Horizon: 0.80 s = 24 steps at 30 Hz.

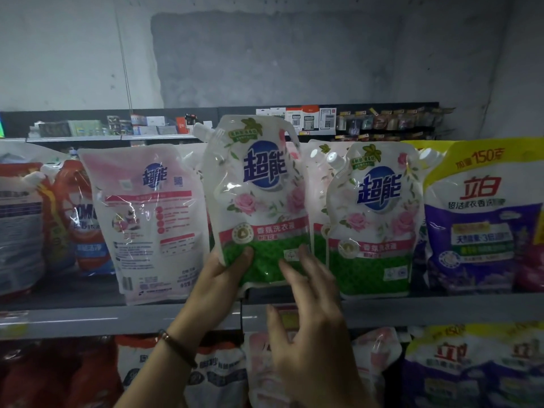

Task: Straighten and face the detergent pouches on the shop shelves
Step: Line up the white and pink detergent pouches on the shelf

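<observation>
Held: glossy white rose-print plastic pouch; I count two clear fronts.
Left grip: pinches its corner.
Right grip: fingers spread, empty.

1. A shop is shown: glossy plastic detergent pouches are ranged along a long grey metal shelf.
2. Further printed pouches are stocked below that shelf.
3. Small boxed goods are racked behind that shelf.

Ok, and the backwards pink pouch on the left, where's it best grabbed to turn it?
On the backwards pouch, likely the flat top seam, pinched from above and in front: it stands clear, while the red pouch and the held rose pouch crowd its sides.
</observation>
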Available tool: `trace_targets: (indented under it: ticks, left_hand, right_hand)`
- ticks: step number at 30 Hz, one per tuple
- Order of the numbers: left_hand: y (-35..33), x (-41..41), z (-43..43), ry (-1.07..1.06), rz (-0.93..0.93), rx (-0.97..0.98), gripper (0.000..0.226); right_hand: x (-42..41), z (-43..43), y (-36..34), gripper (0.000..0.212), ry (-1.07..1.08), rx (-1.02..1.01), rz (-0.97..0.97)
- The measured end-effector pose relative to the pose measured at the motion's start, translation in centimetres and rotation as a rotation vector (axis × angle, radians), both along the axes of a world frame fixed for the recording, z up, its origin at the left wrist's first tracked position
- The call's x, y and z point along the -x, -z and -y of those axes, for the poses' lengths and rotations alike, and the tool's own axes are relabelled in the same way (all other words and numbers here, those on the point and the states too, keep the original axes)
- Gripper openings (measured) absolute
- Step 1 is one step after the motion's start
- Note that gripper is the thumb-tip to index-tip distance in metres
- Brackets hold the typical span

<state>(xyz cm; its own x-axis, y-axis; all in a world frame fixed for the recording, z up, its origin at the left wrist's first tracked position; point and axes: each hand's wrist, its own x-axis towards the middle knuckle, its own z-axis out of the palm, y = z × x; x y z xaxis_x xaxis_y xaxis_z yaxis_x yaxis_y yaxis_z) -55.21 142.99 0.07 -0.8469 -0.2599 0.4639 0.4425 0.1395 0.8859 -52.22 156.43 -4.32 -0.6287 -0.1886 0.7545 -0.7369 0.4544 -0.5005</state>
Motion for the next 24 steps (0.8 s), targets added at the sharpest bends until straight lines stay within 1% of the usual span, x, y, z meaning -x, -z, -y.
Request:
trace_targets:
  ticks: [1,2,3,5,6,10,11,16,20,24]
  left_hand:
    - [-0.3,-2.1,3.3,0.117,-0.020,0.013,0.030]
    - [0.0,-1.8,2.9,0.130,-0.020,0.012,0.029]
    - [0.0,-1.9,4.2,0.063,0.016,-0.031,0.029]
    - [0.3,-1.3,4.5,0.069,0.061,0.071,0.030]
    - [0.5,-0.9,4.5,0.083,0.121,0.086,0.032]
    - [-0.3,-0.3,6.1,0.109,0.227,0.181,0.043]
    - [-0.4,-0.2,6.3,0.109,0.234,0.212,0.043]
    - [-1.2,-0.5,6.0,0.121,0.282,0.246,0.038]
    - [-1.3,-0.2,6.1,0.098,0.226,0.282,0.032]
    - [-1.1,0.4,7.0,0.075,0.170,0.201,0.024]
  right_hand:
    - [0.2,-0.1,0.1,0.071,0.012,-0.021,0.003]
    - [0.5,-0.2,0.2,0.074,0.015,-0.037,0.009]
    - [0.8,-0.2,0.3,0.076,0.006,-0.053,0.022]
    - [1.2,-0.4,0.6,0.079,-0.027,-0.092,0.069]
    - [1.4,-0.5,0.7,0.079,-0.041,-0.114,0.085]
    - [2.1,-0.8,1.2,0.081,-0.070,-0.206,0.112]
    - [2.3,-0.9,1.3,0.081,-0.078,-0.223,0.110]
    - [2.8,-0.4,2.1,0.083,-0.059,-0.252,0.090]
    - [3.3,-0.3,2.6,0.083,-0.038,-0.268,0.044]
    - [3.6,-0.4,3.5,0.080,0.000,-0.320,-0.016]
